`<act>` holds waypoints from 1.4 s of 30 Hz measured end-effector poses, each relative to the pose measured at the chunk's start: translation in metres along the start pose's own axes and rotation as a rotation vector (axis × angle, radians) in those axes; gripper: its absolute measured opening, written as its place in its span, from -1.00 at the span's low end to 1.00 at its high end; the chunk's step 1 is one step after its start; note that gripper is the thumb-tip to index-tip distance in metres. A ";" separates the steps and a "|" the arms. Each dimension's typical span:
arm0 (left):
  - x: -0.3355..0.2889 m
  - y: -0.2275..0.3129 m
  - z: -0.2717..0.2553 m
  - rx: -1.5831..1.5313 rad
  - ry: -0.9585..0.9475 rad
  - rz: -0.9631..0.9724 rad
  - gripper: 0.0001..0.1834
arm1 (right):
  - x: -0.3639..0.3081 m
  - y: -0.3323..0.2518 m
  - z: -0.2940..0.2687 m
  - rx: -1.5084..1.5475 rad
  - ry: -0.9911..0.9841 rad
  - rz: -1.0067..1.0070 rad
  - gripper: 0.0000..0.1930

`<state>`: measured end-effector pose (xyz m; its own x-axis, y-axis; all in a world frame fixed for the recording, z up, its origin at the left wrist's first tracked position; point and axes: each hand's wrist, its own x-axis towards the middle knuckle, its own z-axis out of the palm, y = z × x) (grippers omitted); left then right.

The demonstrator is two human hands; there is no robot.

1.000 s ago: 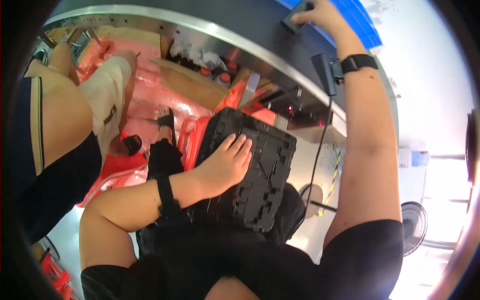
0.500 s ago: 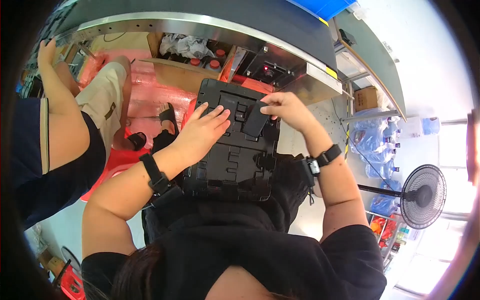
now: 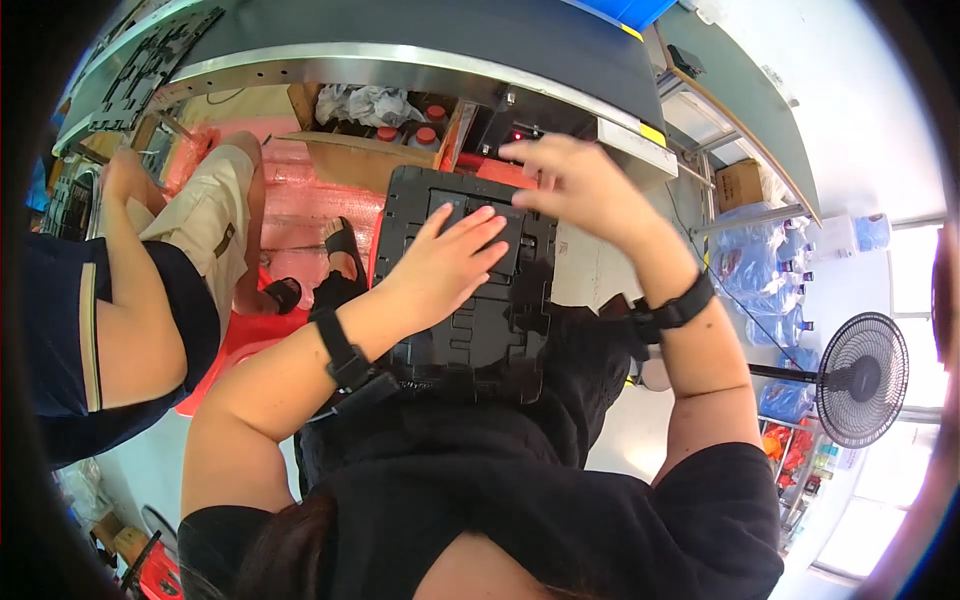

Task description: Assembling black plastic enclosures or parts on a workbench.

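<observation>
A black moulded plastic panel (image 3: 470, 335) with ribs, slots and notched edges lies across my lap. My left hand (image 3: 445, 262) rests on its upper middle, palm down, with the fingers stretched and spread. Beneath those fingers is a flat dark rectangular piece (image 3: 508, 262), level with the panel's surface; part of it is hidden by the hand. My right hand (image 3: 580, 190) is lifted over the panel's upper right corner. Its fingers are apart, slightly smeared by motion, and nothing shows between them.
A dark workbench (image 3: 420, 60) with a metal edge runs across ahead. Under it stands a cardboard box (image 3: 370, 160) with red-capped bottles. Another person (image 3: 120, 310) sits close on the left. A black fan (image 3: 862, 380) and large water bottles (image 3: 745, 250) are at the right.
My right hand has let go of the dark piece and risen away from it. That piece, tilted before, now lies flat. My left hand has moved right, onto it.
</observation>
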<state>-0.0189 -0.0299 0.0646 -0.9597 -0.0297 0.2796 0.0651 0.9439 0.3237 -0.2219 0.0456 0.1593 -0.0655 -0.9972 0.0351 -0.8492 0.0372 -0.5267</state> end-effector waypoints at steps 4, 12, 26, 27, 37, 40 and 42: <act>0.031 -0.013 0.006 -0.007 -0.208 -0.004 -0.29 | 0.044 -0.008 -0.073 0.031 0.227 -0.048 -0.60; 0.044 0.000 0.013 0.439 -0.224 0.243 -0.56 | 0.179 0.074 -0.133 -0.325 0.346 0.151 -0.37; 0.116 -0.039 -0.071 0.306 -0.166 0.186 -0.84 | 0.150 0.113 -0.149 -0.430 0.276 0.271 -0.51; 0.136 -0.072 -0.084 0.324 0.084 0.182 -0.84 | 0.137 0.108 -0.146 -0.374 0.269 0.210 -0.51; 0.254 -0.219 -0.150 0.173 -0.392 -0.322 -0.08 | -0.054 0.021 -0.079 0.705 0.543 0.354 -0.75; 0.255 -0.196 -0.140 0.171 -0.270 -0.260 -0.20 | -0.084 0.004 -0.034 0.779 0.164 0.515 -0.73; 0.250 -0.177 -0.125 0.430 -0.071 -0.224 -0.25 | -0.091 0.001 0.005 0.804 -0.072 0.557 -0.74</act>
<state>-0.2363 -0.2459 0.1902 -0.9543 -0.2393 0.1790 -0.2498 0.9675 -0.0383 -0.2143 0.1365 0.1515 -0.2936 -0.8529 -0.4317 -0.0949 0.4754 -0.8746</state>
